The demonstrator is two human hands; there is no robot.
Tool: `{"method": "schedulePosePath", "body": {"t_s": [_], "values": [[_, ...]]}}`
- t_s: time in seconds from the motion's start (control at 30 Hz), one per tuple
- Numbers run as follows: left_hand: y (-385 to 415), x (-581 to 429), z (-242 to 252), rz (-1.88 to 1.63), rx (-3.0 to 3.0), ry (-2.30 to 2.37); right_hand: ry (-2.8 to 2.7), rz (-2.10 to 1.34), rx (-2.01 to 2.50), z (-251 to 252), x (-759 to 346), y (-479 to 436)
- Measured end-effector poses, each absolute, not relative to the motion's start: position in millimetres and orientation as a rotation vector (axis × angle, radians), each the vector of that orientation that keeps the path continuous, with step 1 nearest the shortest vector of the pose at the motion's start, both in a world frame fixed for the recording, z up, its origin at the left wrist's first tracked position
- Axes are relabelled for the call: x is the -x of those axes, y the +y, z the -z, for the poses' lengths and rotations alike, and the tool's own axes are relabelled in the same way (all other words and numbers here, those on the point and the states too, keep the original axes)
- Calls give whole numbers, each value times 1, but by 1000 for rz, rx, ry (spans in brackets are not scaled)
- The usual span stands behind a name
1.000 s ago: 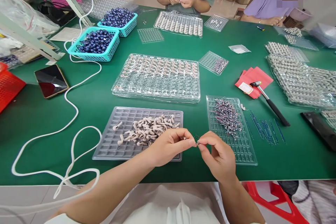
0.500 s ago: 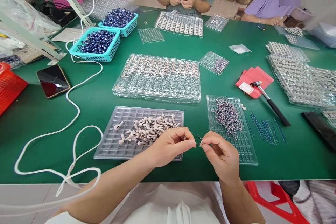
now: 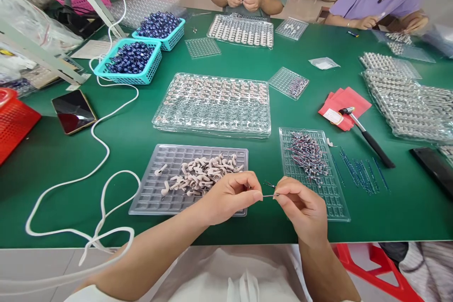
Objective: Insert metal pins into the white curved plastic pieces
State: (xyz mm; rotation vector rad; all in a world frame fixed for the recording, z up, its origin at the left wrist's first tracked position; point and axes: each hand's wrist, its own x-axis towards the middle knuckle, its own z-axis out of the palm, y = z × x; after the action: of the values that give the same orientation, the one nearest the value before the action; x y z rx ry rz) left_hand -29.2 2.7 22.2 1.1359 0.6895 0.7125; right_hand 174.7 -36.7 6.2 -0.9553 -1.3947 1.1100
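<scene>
Strand [image 3: 268,196]: between left hand [image 3: 231,198] and right hand [image 3: 306,207].
Front tray [image 3: 146,198]: bears heaped earphone pieces [image 3: 205,172].
Side tray [image 3: 338,207]: right of front tray; wires [image 3: 307,155] on it.
Large tray [image 3: 210,127]: behind front tray.
Hammer [image 3: 371,141]: right of large tray, partly on envelopes [image 3: 348,101].
Baskets [image 3: 152,73]: left of and behind large tray, beads [image 3: 130,56] inside.
Phone [image 3: 74,111]: lies left of cord [image 3: 100,137].

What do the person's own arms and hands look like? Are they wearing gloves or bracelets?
No gloves: the left hand and right hand are bare, with no rings, watch or bracelets that I can see. The left forearm and right forearm are uncovered too, without visible markings. A white sleeve shows at the bottom left.
</scene>
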Motion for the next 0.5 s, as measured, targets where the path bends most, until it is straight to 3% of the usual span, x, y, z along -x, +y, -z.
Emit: {"method": "schedulePosePath", "body": {"t_s": [0.33, 0.5], "values": [[7, 28, -27, -711, -653, 700, -1343, -993, 1066, -5, -176, -37], [5, 24, -23, -712, -800, 705, -1295, -918, 1163, -3, -176, -37]]}}
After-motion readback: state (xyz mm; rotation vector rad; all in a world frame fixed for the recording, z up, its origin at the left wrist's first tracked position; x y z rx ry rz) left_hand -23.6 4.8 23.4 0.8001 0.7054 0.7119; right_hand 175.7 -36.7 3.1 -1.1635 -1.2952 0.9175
